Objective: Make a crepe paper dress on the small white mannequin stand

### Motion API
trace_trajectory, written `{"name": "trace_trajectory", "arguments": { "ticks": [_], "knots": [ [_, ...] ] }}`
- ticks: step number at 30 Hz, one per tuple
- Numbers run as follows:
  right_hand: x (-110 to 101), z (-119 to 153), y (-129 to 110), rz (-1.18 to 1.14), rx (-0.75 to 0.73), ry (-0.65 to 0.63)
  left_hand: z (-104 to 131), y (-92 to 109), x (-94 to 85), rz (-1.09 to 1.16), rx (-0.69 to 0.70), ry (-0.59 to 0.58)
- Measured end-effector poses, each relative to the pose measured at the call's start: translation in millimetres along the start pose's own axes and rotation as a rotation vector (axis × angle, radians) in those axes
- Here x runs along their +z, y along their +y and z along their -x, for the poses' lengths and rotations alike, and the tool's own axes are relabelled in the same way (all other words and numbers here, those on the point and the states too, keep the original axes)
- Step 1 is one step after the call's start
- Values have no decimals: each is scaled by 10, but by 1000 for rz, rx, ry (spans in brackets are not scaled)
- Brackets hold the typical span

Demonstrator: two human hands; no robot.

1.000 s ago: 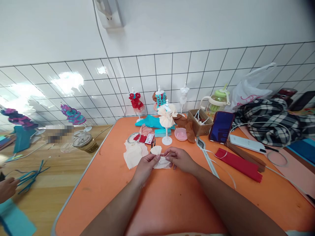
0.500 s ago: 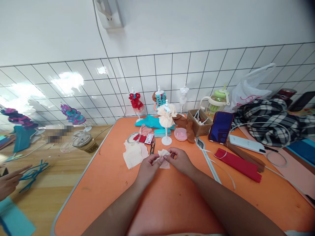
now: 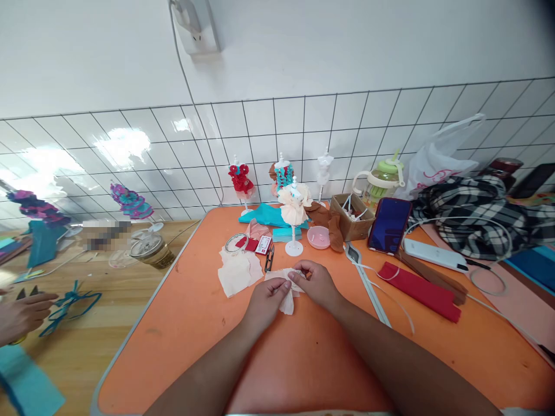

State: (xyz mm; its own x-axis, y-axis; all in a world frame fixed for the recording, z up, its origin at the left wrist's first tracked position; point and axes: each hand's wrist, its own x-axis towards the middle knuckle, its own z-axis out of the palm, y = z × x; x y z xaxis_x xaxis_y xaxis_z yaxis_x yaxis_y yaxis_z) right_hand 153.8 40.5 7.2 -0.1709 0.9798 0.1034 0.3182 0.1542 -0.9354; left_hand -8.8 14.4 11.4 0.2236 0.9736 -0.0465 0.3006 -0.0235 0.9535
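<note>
My left hand and my right hand pinch a small piece of cream crepe paper between thumbs and fingertips, just above the orange table. Part of the paper hangs below my fingers, and part spreads out behind them. Right behind it stands a small white mannequin on a stand, wearing a ruffled cream dress. Loose cream crepe paper sheets lie left of my hands. Between those sheets and the mannequin are thread snips and a red-and-white card.
Behind are other mannequins, one with a red dress, a pink dish and a cardboard box. To the right lie a phone, a metal tool and folded red paper. At left, another person's hand is by blue strips.
The cream paper has been turned and spread between my fingers, with a flap now hanging lower. My left hand has shifted slightly right. The other person's hand at left has also moved.
</note>
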Motion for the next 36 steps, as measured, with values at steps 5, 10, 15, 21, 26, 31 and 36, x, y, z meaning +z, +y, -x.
{"name": "trace_trajectory", "arguments": {
  "ticks": [5,10,15,21,26,31,36],
  "knots": [
    [-22,7,-3,41,-28,33,-2,41,29,54,8,-131],
    [-70,-41,9,-388,43,-26,-27,36,11,240,-139,-32],
    [-26,-37,19,-653,128,-311,-36,9,-27,279,-174,109],
    [13,-36,65,-490,140,-196,-36,3,-8,239,-74,56],
    [-23,-86,120,-457,123,-198,-68,-9,-104,193,-115,37],
    [17,-55,95,-435,159,-189,-93,-50,-123,341,-170,47],
    [5,-41,32,-429,177,-117,-58,-38,-46,456,-218,-16]
  ]
}}
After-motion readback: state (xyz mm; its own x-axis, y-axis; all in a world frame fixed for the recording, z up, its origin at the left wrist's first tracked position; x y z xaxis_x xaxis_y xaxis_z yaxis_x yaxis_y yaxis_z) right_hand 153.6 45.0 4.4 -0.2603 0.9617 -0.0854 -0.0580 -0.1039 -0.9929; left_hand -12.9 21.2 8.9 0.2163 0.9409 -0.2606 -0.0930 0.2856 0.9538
